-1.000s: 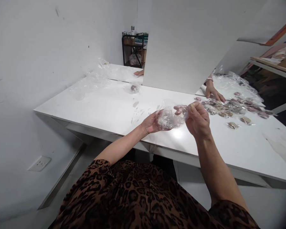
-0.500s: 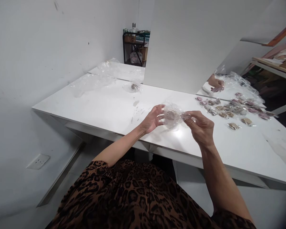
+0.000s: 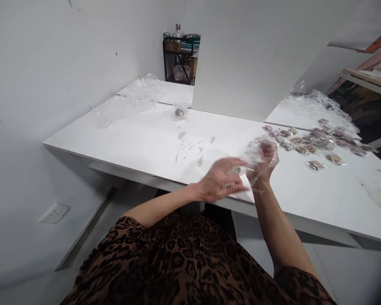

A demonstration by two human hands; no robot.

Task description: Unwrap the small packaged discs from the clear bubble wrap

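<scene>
A crinkled clear plastic bag (image 3: 251,153) is draped over and around my right hand (image 3: 266,157), which is raised over the table with its fingers curled in. Film covers the fingers, so whether they also close on anything else is hidden. My left hand (image 3: 224,180) is beside it, slightly blurred, with thumb and fingers apart and the fingertips close to the edge of the film. Between those fingers shows a small dull spot, too unclear to name. To the right lie several small wrapped pieces (image 3: 316,165), brown and pinkish, each in clear film.
On the white table (image 3: 139,148), a clear bag with small dark pieces (image 3: 179,112) lies toward the back. Loose plastic film (image 3: 123,108) is at the left, with more film (image 3: 327,108) at the back right. A tall white panel (image 3: 257,55) stands behind.
The bag has shifted right and now surrounds my right hand, whose fingers have curled. My left hand has moved right, closer to it. A hand seen behind the panel's right edge is gone.
</scene>
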